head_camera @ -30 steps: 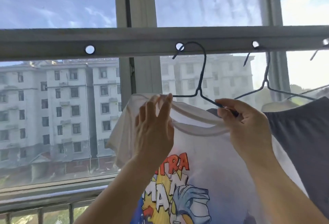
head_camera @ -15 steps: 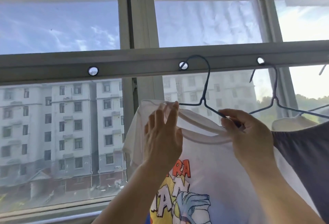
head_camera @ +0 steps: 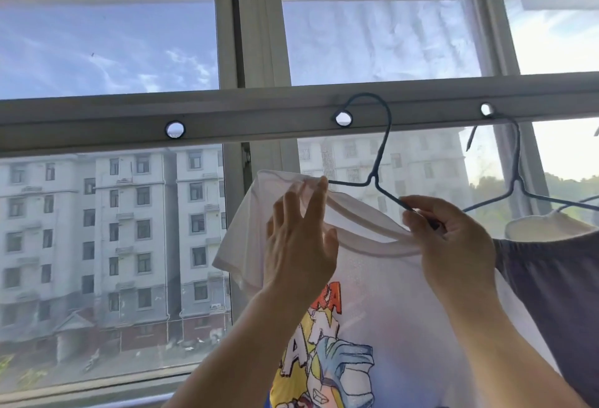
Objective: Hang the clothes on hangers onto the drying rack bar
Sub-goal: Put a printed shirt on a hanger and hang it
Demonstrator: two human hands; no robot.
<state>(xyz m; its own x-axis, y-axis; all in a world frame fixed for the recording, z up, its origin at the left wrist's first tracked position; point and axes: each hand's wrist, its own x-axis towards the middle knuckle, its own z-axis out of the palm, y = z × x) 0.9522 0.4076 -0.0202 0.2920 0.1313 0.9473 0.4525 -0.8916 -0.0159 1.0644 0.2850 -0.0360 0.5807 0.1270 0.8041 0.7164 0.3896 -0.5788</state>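
Note:
A grey drying rack bar with round holes runs across the window. A dark wire hanger has its hook through the middle hole. On it hangs a white T-shirt with a colourful cartoon print. My left hand rests flat against the shirt's left shoulder, with fingertips at the collar edge. My right hand pinches the hanger's right arm together with the collar.
A second wire hanger hangs from the hole to the right, carrying a dark grey garment that touches the white shirt. Another hole in the bar at left holds nothing. Window frames and apartment buildings lie behind.
The camera has tilted upward, so the bar sits lower in view. The hanger's hook stays in the middle hole. Both hands keep their places on the shirt and hanger.

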